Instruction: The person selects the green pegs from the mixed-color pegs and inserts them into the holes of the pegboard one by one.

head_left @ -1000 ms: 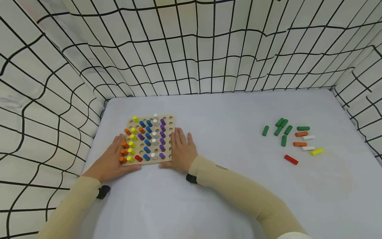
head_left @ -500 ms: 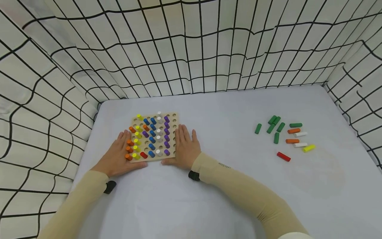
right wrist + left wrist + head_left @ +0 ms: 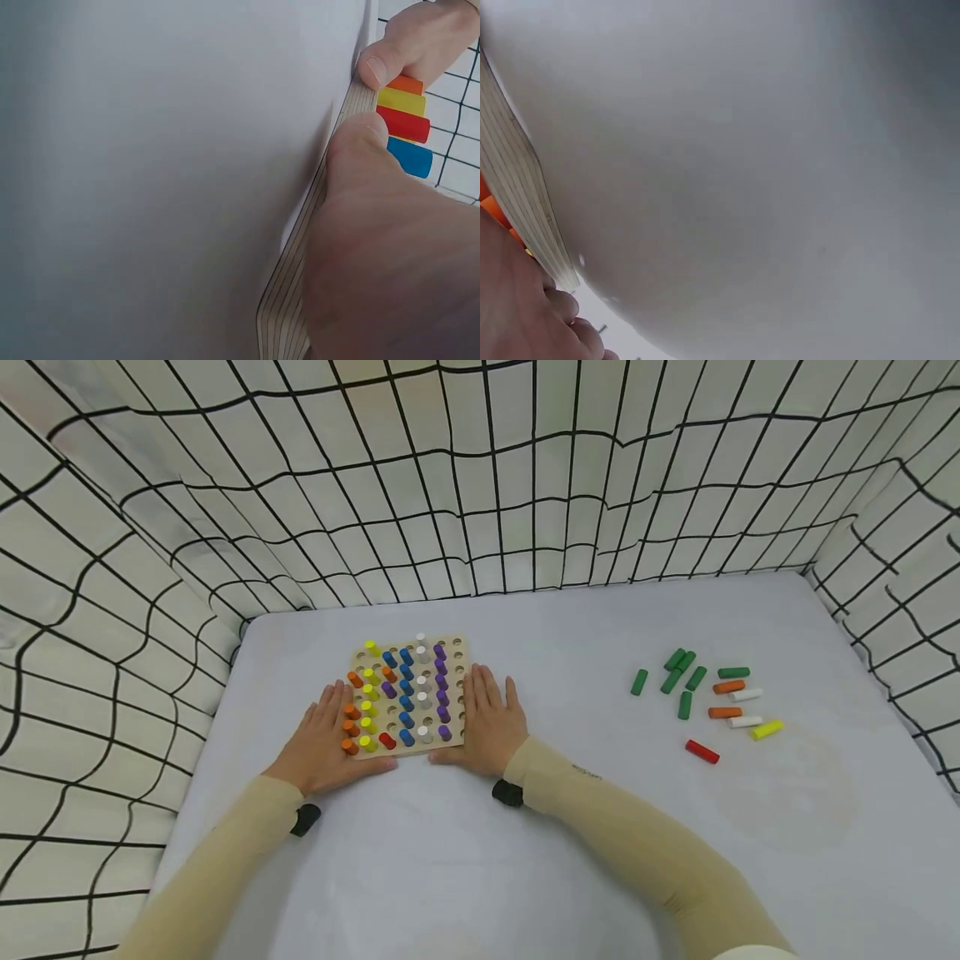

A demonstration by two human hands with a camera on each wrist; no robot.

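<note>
A square wooden pegboard [image 3: 459,727] lies at the left of the table in the head view, with rows of holes and upright coloured pegs. My left hand [image 3: 322,745] rests flat along its left side, fingers extended and thumb at the near edge. Along the right side lies my right hand [image 3: 491,727], fingers straight, thumb also at the near edge. Orange pegs [image 3: 350,727] stand nearest the left hand; purple pegs [image 3: 442,697] are nearest the right. The right wrist view shows both thumbs against the board's layered edge, beside a red peg [image 3: 405,124] and a blue peg [image 3: 411,156].
Loose pegs lie at the table's right: several green pegs [image 3: 696,677], orange pegs [image 3: 724,713], white pegs [image 3: 745,722], a yellow peg [image 3: 767,730] and a red peg [image 3: 702,752]. A black-lined net [image 3: 517,527] borders the white table [image 3: 570,635] at the back and sides.
Both hands and the pegboard between them have moved right across the table. The camera view has shifted slightly, so the loose pegs appear further left.
</note>
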